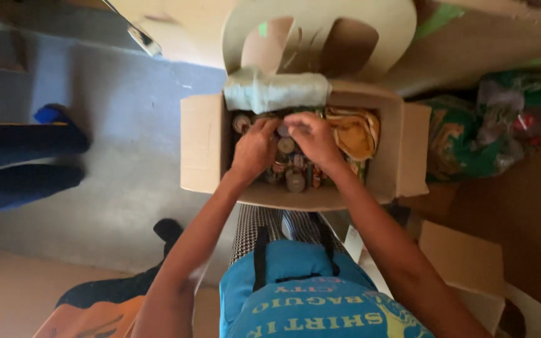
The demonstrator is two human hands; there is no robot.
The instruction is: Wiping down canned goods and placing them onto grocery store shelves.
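Small round tins and jars (288,164) fill the open brown cardboard box (205,150) on a cream plastic chair (320,31), left hand (255,150) and right hand (313,139) curled among them, grip unclear, beside folded yellow cloth (353,133).

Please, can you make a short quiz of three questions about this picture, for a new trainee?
1. True or false: both hands reach into the open cardboard box.
2. What lies over the far edge of the box? A) a pale folded cloth B) a metal lid C) a red bottle
3. What fills the box under the hands?

Key:
1. True: the left hand and the right hand are inside it.
2. A, the pale cloth.
3. Small round containers, seen from above, beside a yellow cloth.
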